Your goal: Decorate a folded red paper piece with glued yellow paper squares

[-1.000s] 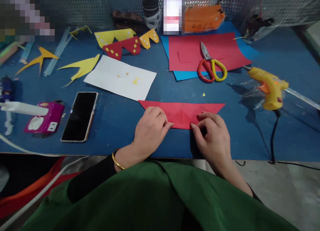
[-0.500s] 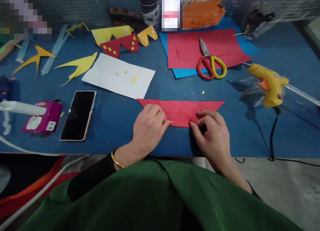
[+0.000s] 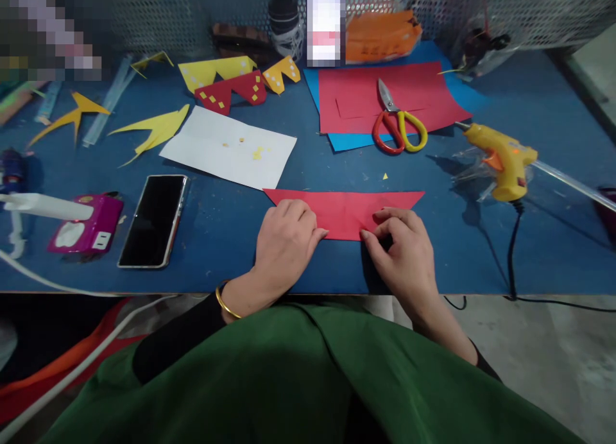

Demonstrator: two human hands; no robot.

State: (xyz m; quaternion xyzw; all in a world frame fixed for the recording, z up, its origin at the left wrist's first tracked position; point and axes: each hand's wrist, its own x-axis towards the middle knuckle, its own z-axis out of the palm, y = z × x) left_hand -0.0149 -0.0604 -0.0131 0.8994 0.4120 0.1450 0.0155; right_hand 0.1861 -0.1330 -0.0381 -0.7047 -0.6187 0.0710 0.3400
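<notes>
A strip of red paper (image 3: 344, 213) with pointed upper corners lies flat near the table's front edge. My left hand (image 3: 289, 239) rests on its left part, fingers curled and thumb at the lower edge. On the right part, my right hand (image 3: 402, 245) has thumb and fingers bent together at the lower edge. Both hands are closed on the paper. Beyond it lie red-and-yellow-handled scissors (image 3: 392, 123) on a red sheet (image 3: 351, 88). A white sheet (image 3: 216, 145) with small yellow scraps is to the upper left.
A yellow glue gun (image 3: 505, 158) stands at the right, its black cord hanging over the edge. A phone (image 3: 154, 219) and a purple device (image 3: 89, 226) lie left. Cut paper shapes, including a dark red one (image 3: 233, 91) with yellow squares, sit at the back.
The view has shifted slightly, so things on the right sit a little further left. Both hands stay on the red paper in nearly the same pose.
</notes>
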